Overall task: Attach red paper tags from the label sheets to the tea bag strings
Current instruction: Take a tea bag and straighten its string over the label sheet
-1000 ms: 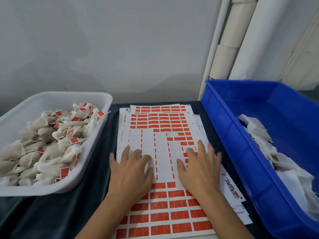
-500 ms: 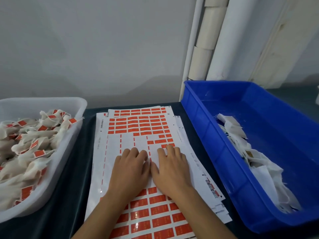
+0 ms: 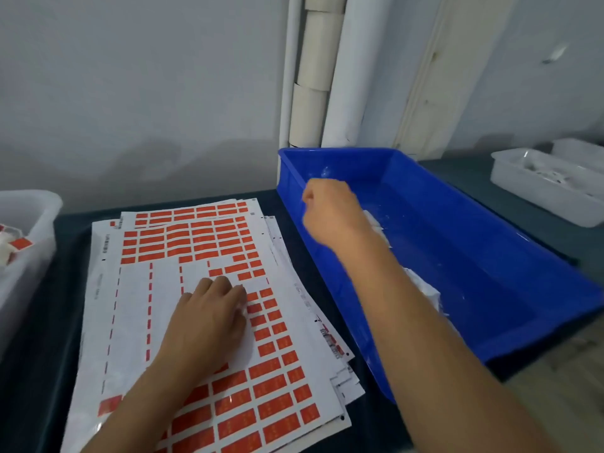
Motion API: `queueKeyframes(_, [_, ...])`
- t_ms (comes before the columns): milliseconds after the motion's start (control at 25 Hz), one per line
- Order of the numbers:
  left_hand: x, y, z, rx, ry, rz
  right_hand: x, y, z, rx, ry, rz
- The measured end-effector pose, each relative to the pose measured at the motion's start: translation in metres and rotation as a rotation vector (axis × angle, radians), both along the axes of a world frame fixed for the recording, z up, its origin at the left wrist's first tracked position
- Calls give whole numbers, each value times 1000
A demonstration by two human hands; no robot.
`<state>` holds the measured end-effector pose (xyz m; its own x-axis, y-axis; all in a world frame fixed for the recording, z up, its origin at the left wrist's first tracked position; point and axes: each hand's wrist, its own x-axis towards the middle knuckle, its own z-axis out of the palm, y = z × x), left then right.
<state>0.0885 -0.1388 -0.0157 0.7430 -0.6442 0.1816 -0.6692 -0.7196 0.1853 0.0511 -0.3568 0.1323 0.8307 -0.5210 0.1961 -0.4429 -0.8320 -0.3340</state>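
Roughly: two hands (image 3: 209,317), one blue bin (image 3: 490,243), stacked label sheets (image 3: 183,263)

Plain grey wall (image 3: 130,93) at 12 o'clock; white pipes (image 3: 322,70) at 1, possibly insulated; dark-covered counter (image 3: 42,371) below.

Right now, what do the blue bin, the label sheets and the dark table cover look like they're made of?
Blue rectangular bin: most likely moulded plastic, since its smooth walls catch glossy highlights. White label sheets with red tags: thin paper with a slightly shiny backing, going by the glare near the front edge. Dark table cover: matte with soft folds, probably fabric, though I cannot be sure.
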Motion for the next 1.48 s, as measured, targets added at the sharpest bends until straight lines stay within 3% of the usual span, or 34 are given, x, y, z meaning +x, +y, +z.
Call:
queueKeyframes(80, [-5,-4,-3,-4,1,-14,-15,-37,7,-49,223,-71])
queueKeyframes(200, [-6,-6,-4,-19,1,-19,-41,-65,0,38,612,-96])
queueKeyframes(280, [-6,-6,-4,-28,1,-21,-50,-67,-12,105,674,-70])
queueKeyframes(760, [-5,-2,-11,-67,-29,-44,-45,-71,-33,-251,241,-159])
queueKeyframes(960, [-6,-1,-8,-66,-6,-47,-41,-59,-21,-238,62,-193])
queueKeyframes(1120, [-5,4,-2,-89,87,-43,-31,-27,8,-321,-192,-65])
queueKeyframes(1200, [-6,8,7,-264,251,6,-21,3,19,-376,-304,93])
queueKeyframes(1320, [-2,18,18,-636,425,73,-4,53,15,-192,-288,353])
queueKeyframes(1480, [12,47,22,-883,546,68,20,108,-36,269,-66,591])
